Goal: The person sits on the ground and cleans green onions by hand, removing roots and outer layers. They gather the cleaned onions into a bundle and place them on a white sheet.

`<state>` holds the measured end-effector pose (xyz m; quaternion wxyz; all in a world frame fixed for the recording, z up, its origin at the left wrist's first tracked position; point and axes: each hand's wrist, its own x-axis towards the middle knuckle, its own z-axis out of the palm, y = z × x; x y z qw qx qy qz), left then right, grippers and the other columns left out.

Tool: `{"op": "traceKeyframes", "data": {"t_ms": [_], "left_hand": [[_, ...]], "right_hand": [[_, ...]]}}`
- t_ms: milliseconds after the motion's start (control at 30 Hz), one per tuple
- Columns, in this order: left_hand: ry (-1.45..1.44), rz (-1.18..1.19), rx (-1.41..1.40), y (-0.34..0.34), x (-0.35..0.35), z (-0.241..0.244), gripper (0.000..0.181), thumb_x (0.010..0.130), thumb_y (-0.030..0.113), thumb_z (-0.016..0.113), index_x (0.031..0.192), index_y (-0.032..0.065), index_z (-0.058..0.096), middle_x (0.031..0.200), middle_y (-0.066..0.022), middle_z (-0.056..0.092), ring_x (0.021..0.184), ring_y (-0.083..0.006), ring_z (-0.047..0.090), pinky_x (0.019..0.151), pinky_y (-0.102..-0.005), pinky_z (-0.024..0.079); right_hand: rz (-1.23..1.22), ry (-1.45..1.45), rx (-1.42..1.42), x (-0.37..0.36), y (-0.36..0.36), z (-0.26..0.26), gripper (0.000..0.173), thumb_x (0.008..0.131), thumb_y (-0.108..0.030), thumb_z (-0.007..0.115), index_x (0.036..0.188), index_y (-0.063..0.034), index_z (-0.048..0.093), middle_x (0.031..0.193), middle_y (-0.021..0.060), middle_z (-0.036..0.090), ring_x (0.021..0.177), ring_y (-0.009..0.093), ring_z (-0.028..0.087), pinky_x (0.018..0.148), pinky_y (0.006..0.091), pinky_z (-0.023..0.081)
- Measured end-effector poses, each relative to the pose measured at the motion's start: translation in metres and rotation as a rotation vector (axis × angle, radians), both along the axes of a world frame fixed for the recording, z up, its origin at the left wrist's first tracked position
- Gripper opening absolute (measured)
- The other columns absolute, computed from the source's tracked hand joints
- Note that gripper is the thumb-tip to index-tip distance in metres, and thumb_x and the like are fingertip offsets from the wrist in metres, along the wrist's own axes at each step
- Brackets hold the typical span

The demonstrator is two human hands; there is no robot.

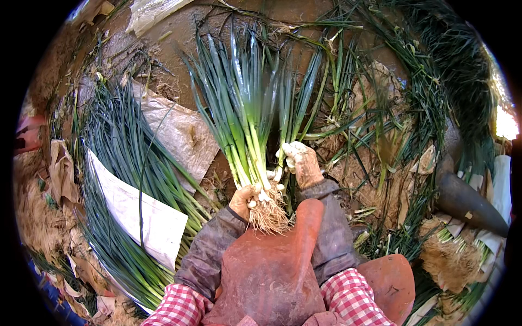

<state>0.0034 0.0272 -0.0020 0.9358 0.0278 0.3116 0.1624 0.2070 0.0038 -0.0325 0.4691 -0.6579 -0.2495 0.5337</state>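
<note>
My left hand (243, 200) grips a bunch of green onions (246, 122) low down, around the white stems just above the roots. The tangled pale roots (269, 212) hang over my lap, and the long leaves fan out away from me. To the right, my right hand (301, 162) pinches a smaller green onion (285, 134) near its white base, beside the bunch. Its leaves partly overlap others behind, so I cannot tell how many stalks it holds. A reddish-brown apron (265, 277) covers my lap below both hands.
At left lies a large pile of green onions (122, 134), with a white sheet (134, 195) across it. Loose stalks and leaves (424, 93) litter the muddy ground on the right. Rooted bundles (452, 252) and a dark boot-like object (469, 201) sit at far right.
</note>
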Motion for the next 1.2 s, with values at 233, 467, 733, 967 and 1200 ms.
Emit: {"op": "traceKeyframes", "data": {"t_ms": [233, 467, 733, 967, 1200], "left_hand": [[-0.197, 0.171, 0.002, 0.005, -0.002, 0.002, 0.072, 0.08, 0.035, 0.063, 0.135, -0.0025, 0.037, 0.126, -0.0192, 0.051, 0.111, -0.03, 0.055, 0.094, -0.0403, 0.049], [-0.438, 0.324, -0.129, 0.006, 0.006, 0.016, 0.071, 0.08, 0.033, 0.067, 0.136, 0.0019, 0.037, 0.123, -0.0244, 0.049, 0.105, -0.0296, 0.056, 0.087, -0.0429, 0.051], [-0.226, 0.234, -0.016, 0.01, -0.005, 0.015, 0.071, 0.08, 0.035, 0.066, 0.133, -0.003, 0.039, 0.126, -0.0262, 0.05, 0.105, -0.032, 0.058, 0.087, -0.04, 0.053], [-0.185, 0.255, -0.025, 0.007, 0.002, 0.023, 0.071, 0.077, 0.034, 0.068, 0.131, -0.003, 0.04, 0.125, -0.0207, 0.048, 0.112, -0.032, 0.05, 0.09, -0.0392, 0.05], [-0.314, 0.407, -0.106, 0.007, 0.007, 0.031, 0.069, 0.078, 0.035, 0.065, 0.131, -0.0024, 0.042, 0.12, -0.0223, 0.05, 0.097, -0.0286, 0.055, 0.081, -0.0387, 0.05]], "right_hand": [[-0.507, 0.824, 0.519, -0.008, -0.05, 0.064, 0.015, 0.092, -0.017, 0.053, 0.081, -0.0073, 0.055, 0.074, 0.0028, 0.059, 0.061, 0.017, 0.061, 0.052, 0.0285, 0.05], [-0.007, -0.436, 0.138, 0.027, -0.032, 0.055, 0.047, 0.087, -0.01, 0.062, 0.13, -0.0005, 0.046, 0.116, 0.0129, 0.057, 0.088, 0.016, 0.062, 0.068, 0.0269, 0.051], [0.071, 0.089, -0.063, -0.008, 0.012, 0.056, 0.019, 0.09, -0.019, 0.058, 0.092, -0.0011, 0.063, 0.08, 0.0014, 0.065, 0.071, 0.009, 0.064, 0.057, 0.0237, 0.048], [0.091, -0.52, 0.354, -0.017, -0.039, 0.071, 0.01, 0.085, -0.007, 0.058, 0.093, -0.0024, 0.063, 0.087, 0.0075, 0.066, 0.072, 0.015, 0.062, 0.063, 0.0294, 0.051], [-0.304, 0.082, -0.186, 0.034, -0.074, 0.086, 0.027, 0.096, -0.02, 0.051, 0.109, 0.0021, 0.059, 0.079, 0.0058, 0.065, 0.061, 0.009, 0.059, 0.049, 0.0195, 0.043]]}}
